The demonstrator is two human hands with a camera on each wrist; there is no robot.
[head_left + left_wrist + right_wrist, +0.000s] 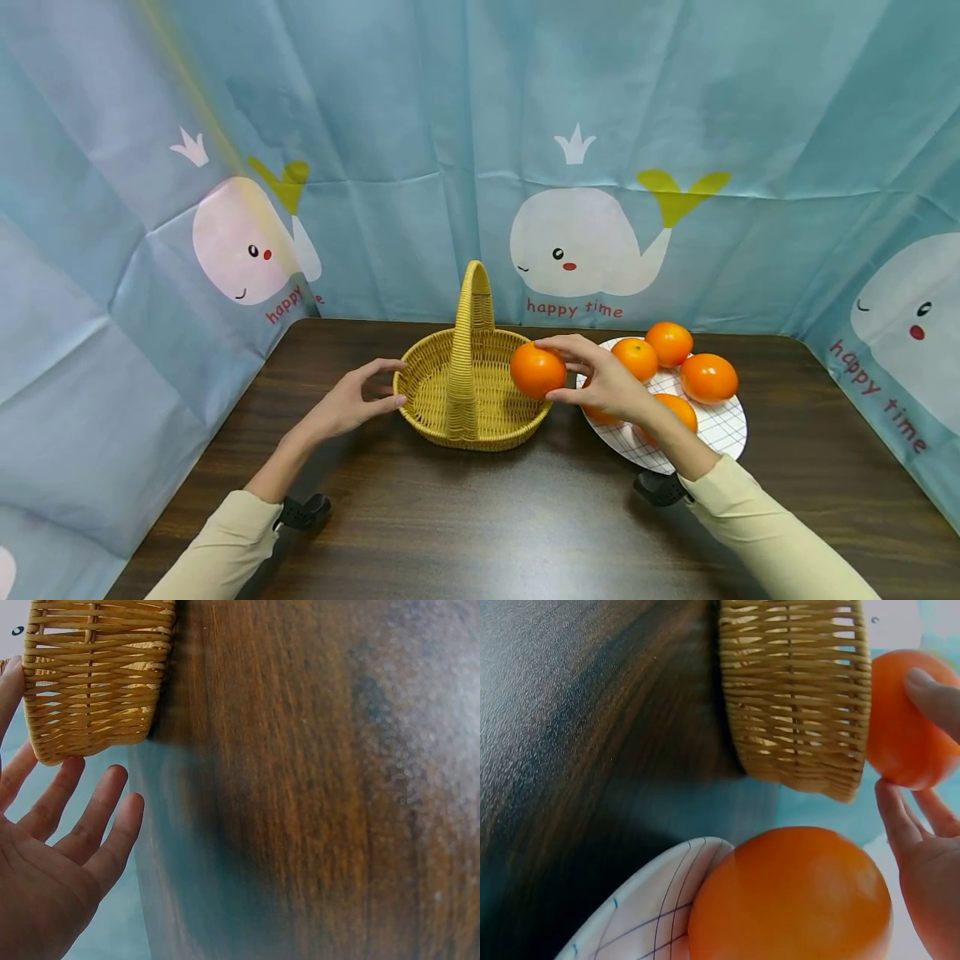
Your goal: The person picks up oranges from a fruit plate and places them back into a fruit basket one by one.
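A yellow woven basket [462,367] with a tall arched handle stands on the table. My left hand [360,396] is at its left end, thumb and fingertips by the rim; the left wrist view shows those fingers [105,814] spread and fairly straight beside the wicker wall [97,690]. Between thumb and fingers, my right hand [611,383] holds an orange [536,371] at the basket's right rim. In the right wrist view this orange [907,724] appears level with the basket's top edge, with the thumb on one side and fingertips on the other.
To the right, a white plate [731,429] with a dark grid pattern bears several more oranges [708,378], partly hidden by the right forearm. The dark wooden table [465,525] meets a blue curtain [405,125] with whale prints behind.
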